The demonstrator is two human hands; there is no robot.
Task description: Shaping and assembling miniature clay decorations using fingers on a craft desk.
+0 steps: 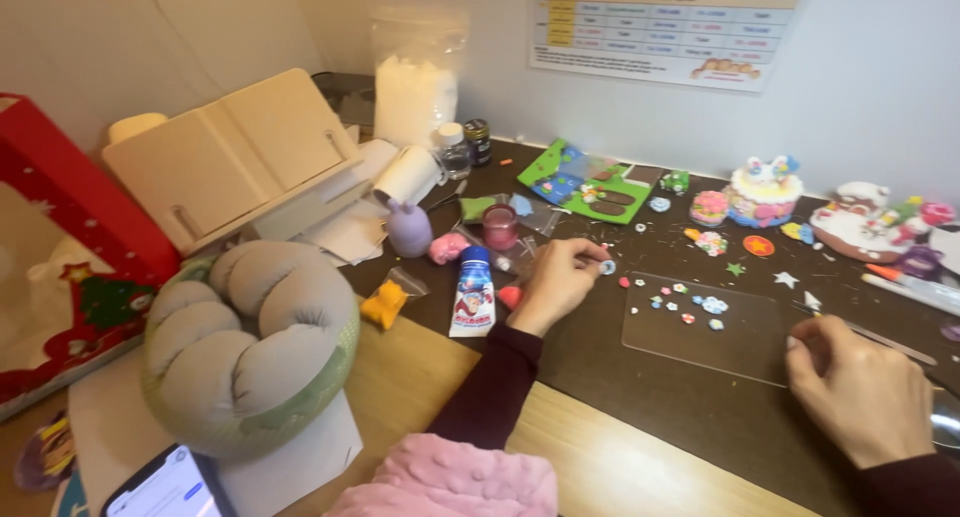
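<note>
Head view, the only one: left hand (555, 285) reaches forward over the dark bench (640, 387), grip pinched on a tiny round blue-and-white clay piece (607, 267) at the fingertips; the piece sits at the hand's right edge, just above the bench surface, can't tell whether it touches. Right hand (860, 392) rests lower right, fingers curled in a loose clench around a thin tool (880, 339) whose long axis runs from upper left toward lower right along the bench; grip detail is blurred, so contact is probable, not certain. Key relation: the clear plastic sheet (700, 327) lies between the two hands, right of and slightly nearer than the pinched piece, with a cluster of small clay flowers (690, 305) on its far-left part. Left hand is the nearer one to that cluster; right hand sits just off the sheet's right edge. Left of the left hand: small glue bottle (473, 295) upright with blue cap, just beside the wrist, red clay blob (510, 296) between them. Further back: pink jar (500, 226), purple clay figure (408, 228), green clay board (590, 185), decorated clay cakes (762, 191) well apart at the far right. Grey coiled cushion (250, 337) sits at the left, clear of both hands.
</note>
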